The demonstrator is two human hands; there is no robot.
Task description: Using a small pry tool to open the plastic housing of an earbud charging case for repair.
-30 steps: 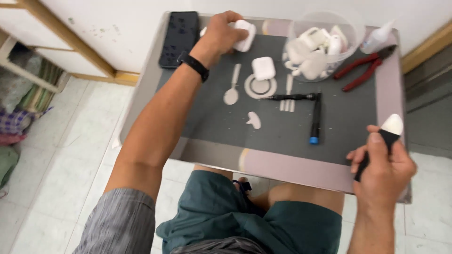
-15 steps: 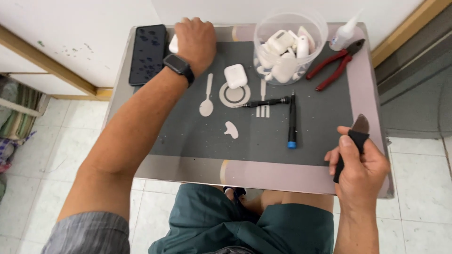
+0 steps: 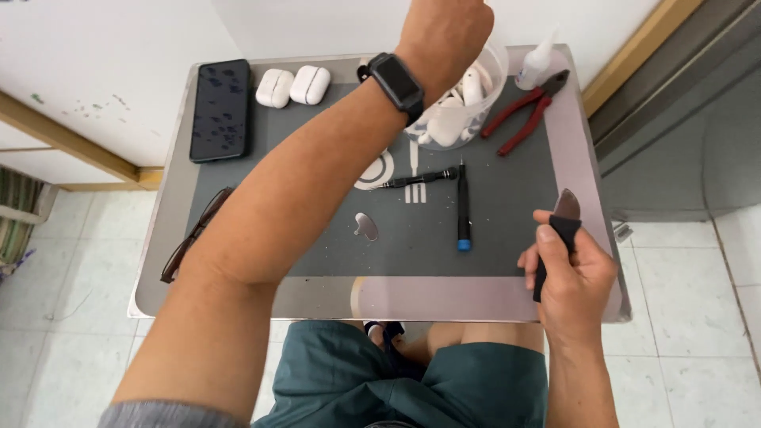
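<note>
White floor tiles surround our small table (image 3: 170, 261), its dark grey mat (image 3: 507, 206) filling the top. Our right hand (image 3: 567, 273), at four o'clock on the mat, is clenched round a black-handled scraper (image 3: 559, 230), thumb pressed on the handle, blade pointing up. Our left hand (image 3: 444, 36), wearing a black wristwatch (image 3: 396, 83), is raised over the clear tub of white earbud parts (image 3: 464, 111) at one o'clock; we cannot tell whether its fingers grip anything. Red pliers (image 3: 527, 111) lie just beside the tub. At eleven o'clock sit a black phone (image 3: 220, 109) and two white earbud cases (image 3: 292, 85). Two screwdrivers (image 3: 461, 206) lie near centre.
</note>
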